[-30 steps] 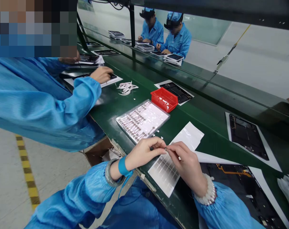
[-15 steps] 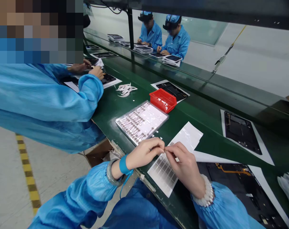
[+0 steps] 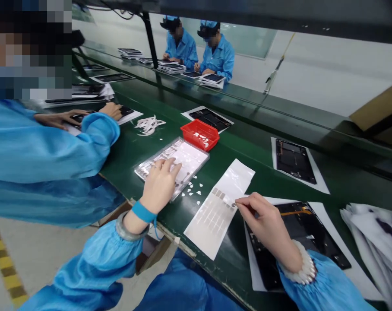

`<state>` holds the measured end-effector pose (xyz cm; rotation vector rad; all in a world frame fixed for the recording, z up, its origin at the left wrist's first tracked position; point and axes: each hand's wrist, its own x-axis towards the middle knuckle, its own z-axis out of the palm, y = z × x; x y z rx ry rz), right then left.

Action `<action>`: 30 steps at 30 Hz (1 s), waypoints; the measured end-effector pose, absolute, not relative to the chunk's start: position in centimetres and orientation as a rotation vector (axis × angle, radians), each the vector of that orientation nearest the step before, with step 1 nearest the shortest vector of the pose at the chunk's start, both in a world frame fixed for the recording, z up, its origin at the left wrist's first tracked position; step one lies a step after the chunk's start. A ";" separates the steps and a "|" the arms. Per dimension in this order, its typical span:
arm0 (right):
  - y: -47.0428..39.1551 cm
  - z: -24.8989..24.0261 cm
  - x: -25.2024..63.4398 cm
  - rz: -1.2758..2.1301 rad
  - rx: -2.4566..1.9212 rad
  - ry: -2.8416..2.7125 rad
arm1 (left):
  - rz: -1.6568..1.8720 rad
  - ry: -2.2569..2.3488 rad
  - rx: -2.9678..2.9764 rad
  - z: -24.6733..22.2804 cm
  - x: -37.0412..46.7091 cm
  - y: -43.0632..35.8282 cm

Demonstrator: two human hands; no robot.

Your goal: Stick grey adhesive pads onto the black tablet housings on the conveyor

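Note:
My left hand is spread over a clear-edged tray that holds rows of small round parts with thin wires. Its fingertips are above or on the parts; contact is hard to tell. My right hand pinches a small round grey part between thumb and fingertip. That part is over the right edge of a white sheet bearing grey squares. Under and beside my right wrist lies a black device panel with an orange flex strip. Small white scraps are scattered between tray and sheet.
A red bin with white bits stands behind the tray, near white strips. Further panels lie on the green bench. A person's blue sleeve is at the left; white sheets are stacked at right.
My hands have parted: the left moved from the fingertip contact onto the tray, its fingers spread. The right keeps its pinch, with a round part now visible. The view has shifted to the right.

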<state>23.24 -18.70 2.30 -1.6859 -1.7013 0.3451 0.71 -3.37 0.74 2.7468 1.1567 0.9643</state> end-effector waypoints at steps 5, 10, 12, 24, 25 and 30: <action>-22.5 2.3 24.6 0.470 -1.778 -1.587 | 0.790 0.545 2.844 1.1 6.7 -10.4; -26.5 1.7 25.3 0.595 -1.754 -1.339 | 0.524 0.162 2.608 1.4 11.0 -15.0; -27.9 1.3 25.5 0.706 -1.718 -1.177 | 0.458 0.088 2.519 1.2 12.0 -15.4; -34.2 0.3 33.3 0.335 -2.084 -0.967 | 0.312 -0.105 2.600 -1.8 13.6 -16.8; -34.7 0.1 34.5 0.278 -2.182 -0.997 | 0.264 -0.129 2.604 -1.9 13.5 -16.7; -35.4 -0.9 37.0 0.448 -2.378 -1.123 | 0.136 -0.124 2.604 -1.9 13.5 -16.3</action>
